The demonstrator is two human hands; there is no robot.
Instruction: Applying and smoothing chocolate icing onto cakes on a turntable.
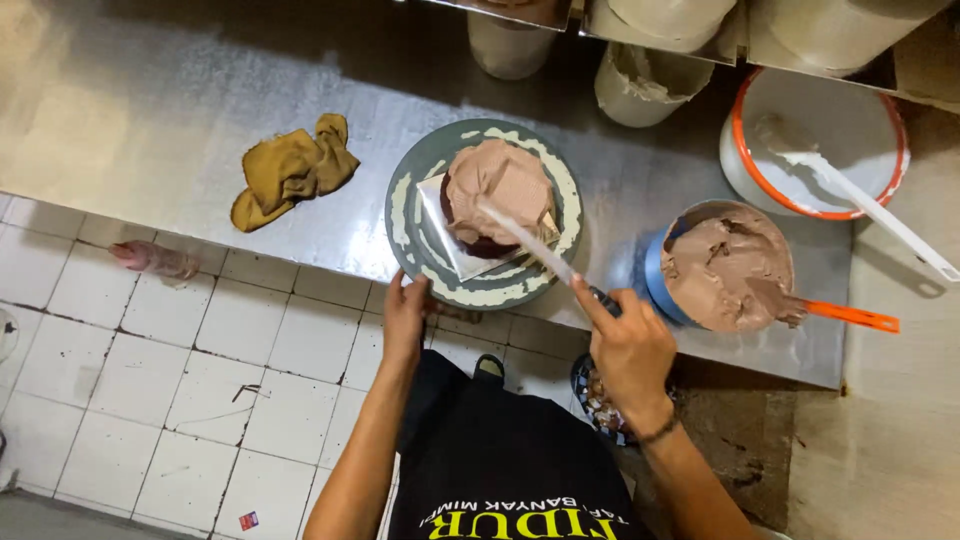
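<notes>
A small round cake (497,190) covered in pale brown frosting stands on a square board on a grey turntable (410,205) smeared with cream. My right hand (628,345) grips a long spatula (530,243) whose blade lies against the cake's near side. My left hand (407,312) rests on the turntable's near rim, fingers curled over the edge.
The steel counter (150,120) holds a crumpled mustard cloth (290,172), a blue tub of chocolate cream (725,265) with an orange-handled scraper, and a white bucket with an orange rim (815,135) holding a white spatula. Pale containers (640,80) stand at the back. White tiled floor below.
</notes>
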